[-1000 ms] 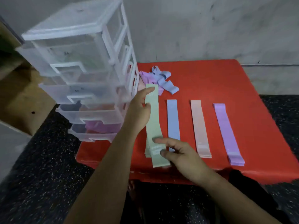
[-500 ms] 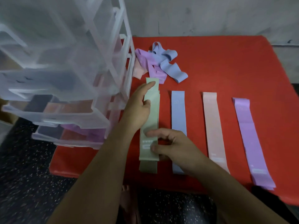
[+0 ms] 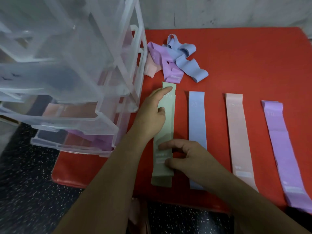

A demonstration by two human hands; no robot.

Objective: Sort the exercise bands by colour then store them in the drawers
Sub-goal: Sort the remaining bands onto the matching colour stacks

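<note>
Clear plastic drawer unit (image 3: 76, 81) stands on the left end of the red counter (image 3: 244, 65), its lower drawers pulled partly out toward the camera. Pink bands (image 3: 67, 110) show through one lower drawer and purple bands (image 3: 94, 141) through the drawer beneath it. Just to the right of the unit lies the green band stack (image 3: 166, 125), flat and lengthwise, with its layers slightly offset at the near end. Further right of the unit, in parallel strips set apart from one another, lie a blue band (image 3: 197, 122) marked 20, then a pink band (image 3: 238, 132) with only part of its number legible, then purple bands (image 3: 283, 146) marked 10, at least two layers deep. Against the unit's far right corner sits a tangled pile (image 3: 175, 61) of unsorted purple, blue and pink bands. Left hand (image 3: 150, 119) rests on the green stack on the side nearest the unit, index finger straight along the far end and thumb laid on the surface; it is released, pressing rather than clasping. Right hand (image 3: 189, 157) has its index fingertip and thumb tip set down on the near part of the same stack, a little apart, other fingers loosely bent; no closed grasp is evident. A dark speckled floor (image 3: 33, 191) lies below the unit's overhanging drawers, and a grey wall (image 3: 219, 10) stands behind the unit.
</note>
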